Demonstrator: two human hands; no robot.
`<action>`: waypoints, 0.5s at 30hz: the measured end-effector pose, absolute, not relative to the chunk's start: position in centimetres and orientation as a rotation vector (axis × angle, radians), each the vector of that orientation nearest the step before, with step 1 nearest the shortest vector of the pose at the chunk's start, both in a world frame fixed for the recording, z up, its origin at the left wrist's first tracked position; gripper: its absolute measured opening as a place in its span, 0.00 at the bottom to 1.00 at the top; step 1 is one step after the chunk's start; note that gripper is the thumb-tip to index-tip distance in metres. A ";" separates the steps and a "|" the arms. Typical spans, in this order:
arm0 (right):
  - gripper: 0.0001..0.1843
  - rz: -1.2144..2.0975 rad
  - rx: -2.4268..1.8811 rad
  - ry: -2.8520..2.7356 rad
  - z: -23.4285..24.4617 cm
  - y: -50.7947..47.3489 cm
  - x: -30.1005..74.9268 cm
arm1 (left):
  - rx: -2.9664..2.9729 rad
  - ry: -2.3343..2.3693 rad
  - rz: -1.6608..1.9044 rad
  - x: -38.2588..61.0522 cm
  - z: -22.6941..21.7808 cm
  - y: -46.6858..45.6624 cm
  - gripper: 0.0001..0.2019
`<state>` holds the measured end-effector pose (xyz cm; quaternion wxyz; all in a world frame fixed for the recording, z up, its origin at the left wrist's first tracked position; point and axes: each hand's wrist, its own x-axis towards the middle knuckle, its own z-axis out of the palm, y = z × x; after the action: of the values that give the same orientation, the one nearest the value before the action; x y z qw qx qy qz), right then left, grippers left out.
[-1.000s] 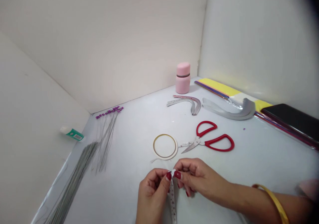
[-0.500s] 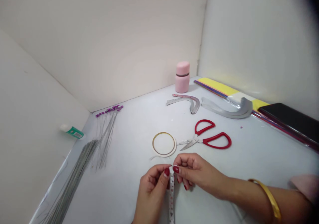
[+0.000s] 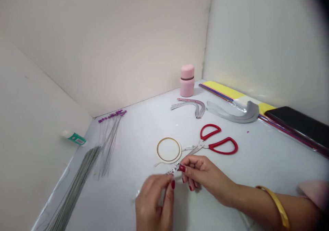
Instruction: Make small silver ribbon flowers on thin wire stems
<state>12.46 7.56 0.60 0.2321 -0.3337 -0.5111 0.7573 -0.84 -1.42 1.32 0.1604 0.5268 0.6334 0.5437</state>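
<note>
Between my hands is a narrow patterned paper strip (image 3: 170, 172), white with small dark and pinkish marks. My left hand (image 3: 155, 200) pinches it between thumb and fingers, and a bit of the strip shows past the hand's left side. My right hand (image 3: 199, 172) holds the strip's end between thumb and forefinger, its other fingers curled below. Just beyond my hands lies a roll of narrow white tape (image 3: 180, 150) with a loose end. Red-handled scissors (image 3: 223, 145) rest open to the right of the roll, their blade tips partly behind my right hand.
Grey wires (image 3: 77, 186) lie bundled at left, near purple-tipped wire stems (image 3: 113, 135) and a green-white tube (image 3: 77, 138). Behind stand a pink flask (image 3: 187, 83) and folded paper strips (image 3: 200, 109). At right are a grey strip bundle (image 3: 239, 117), coloured sheets (image 3: 221, 90) and a black phone-like object (image 3: 295, 121).
The strip hung down from my fingertips before; now it runs sideways to the left. My left hand has turned and moved lower, while my right hand keeps its pinch at the end.
</note>
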 end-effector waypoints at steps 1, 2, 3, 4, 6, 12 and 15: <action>0.15 2.089 -0.908 -1.353 0.6 7.6 12.4 | 1.518 1.767 1.502 -0.4 1.0 -1.6 0.07; 0.15 2.107 -0.891 -1.314 0.7 7.5 12.4 | 1.476 1.719 1.444 0.1 0.6 -1.8 0.06; 0.16 2.122 -0.874 -1.286 0.7 7.4 12.4 | 1.369 1.672 1.424 0.5 0.2 -1.8 0.05; 0.15 2.130 -0.865 -1.265 0.8 7.3 12.3 | 1.214 1.612 1.433 0.8 -0.3 -1.9 0.07; 0.16 2.120 -0.884 -1.254 1.0 6.9 12.3 | 0.894 1.495 1.443 1.2 -0.8 -1.7 0.12; 0.17 2.185 -0.878 -1.393 1.3 6.1 12.3 | 0.553 1.418 1.537 0.3 0.0 -1.0 0.15; 0.17 2.203 -0.872 -1.470 1.1 6.1 12.3 | 0.564 1.455 1.485 -0.2 0.5 -0.9 0.14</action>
<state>12.28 6.14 1.13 0.1755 -0.3079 -0.5190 0.7778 -0.17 -0.94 0.48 0.4738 0.2304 0.5948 0.6072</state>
